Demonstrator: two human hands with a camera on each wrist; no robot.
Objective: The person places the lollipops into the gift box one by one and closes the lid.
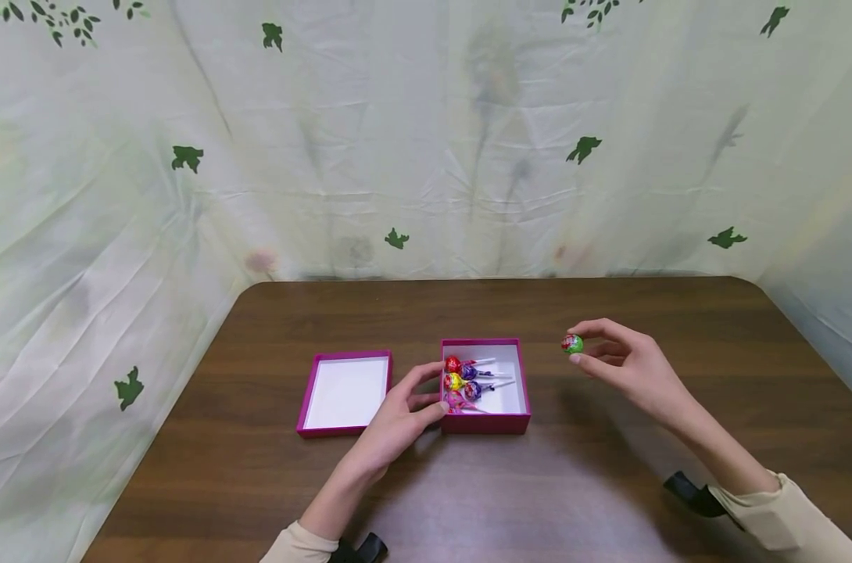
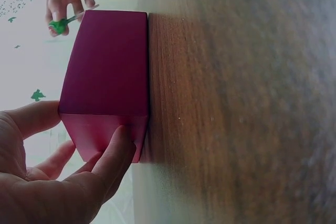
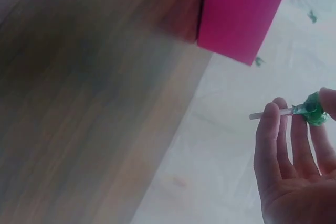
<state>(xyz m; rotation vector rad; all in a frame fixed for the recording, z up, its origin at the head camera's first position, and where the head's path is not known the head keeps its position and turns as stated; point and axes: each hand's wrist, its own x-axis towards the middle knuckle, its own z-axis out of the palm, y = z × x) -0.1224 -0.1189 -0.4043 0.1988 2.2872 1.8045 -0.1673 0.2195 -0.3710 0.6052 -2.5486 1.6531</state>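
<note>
My right hand [image 1: 633, 363] pinches a lollipop [image 1: 571, 344] by its round green and red wrapped head, above the table to the right of the box. In the right wrist view, the lollipop's white stick [image 3: 257, 116] points out past the fingers. An open magenta box [image 1: 485, 424] stands on the table, with several lollipops [image 1: 468, 381] lying in its left part, in red, purple, yellow and pink wrappers. My left hand [image 1: 394, 426] rests its fingertips against the box's left side, thumb toward the front corner, fingers spread.
A magenta lid [image 1: 345, 392] lies inside-up on the brown wooden table [image 1: 553, 500], left of the box and close behind my left hand. Pale curtains [image 1: 426, 141] with green leaf shapes hang beyond the table's far edge and on both sides.
</note>
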